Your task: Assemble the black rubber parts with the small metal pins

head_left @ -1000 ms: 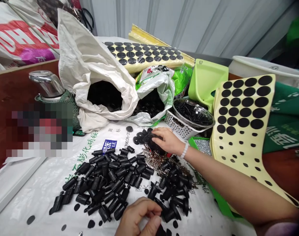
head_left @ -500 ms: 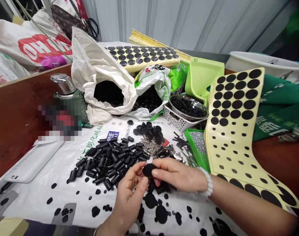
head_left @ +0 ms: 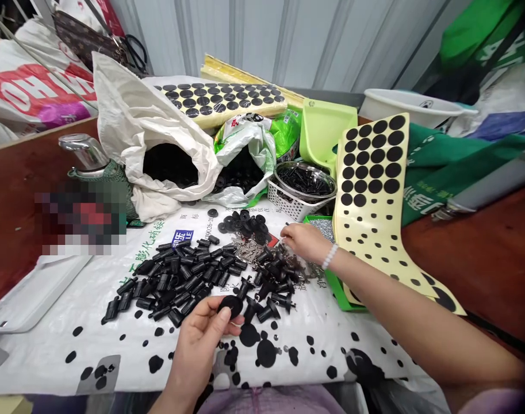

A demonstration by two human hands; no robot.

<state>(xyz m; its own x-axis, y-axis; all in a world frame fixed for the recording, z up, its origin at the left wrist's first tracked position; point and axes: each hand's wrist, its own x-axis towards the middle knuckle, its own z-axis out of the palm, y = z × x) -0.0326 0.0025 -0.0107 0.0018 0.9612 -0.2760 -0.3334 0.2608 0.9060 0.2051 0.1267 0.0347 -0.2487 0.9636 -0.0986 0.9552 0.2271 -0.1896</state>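
My left hand [head_left: 200, 336] is closed on a black round-headed plastic piece [head_left: 230, 305], held low over the white printed sack [head_left: 94, 322] that covers the table. My right hand [head_left: 302, 241], with a white bead bracelet at the wrist, reaches out to the small pile of dark screws and metal bits [head_left: 283, 261]; its fingers are curled and pinched there, and what they grip is too small to name. A heap of black plastic tubes [head_left: 184, 276] lies between the hands. Black washers [head_left: 247, 223] sit just beyond.
Behind stand an open white bag [head_left: 158, 138] and a green bag [head_left: 249, 155] of black parts, a steel bowl of black screws [head_left: 304, 179] in a white basket, a green scoop [head_left: 325, 129], a green tray [head_left: 331, 282] and yellow sheets of black round pads [head_left: 372, 190]. A metal-lidded bottle [head_left: 83, 152] stands left.
My right hand has left the piece held in front of me and reached forward to the screw pile. My left hand keeps the black piece alone. The view shifted slightly.
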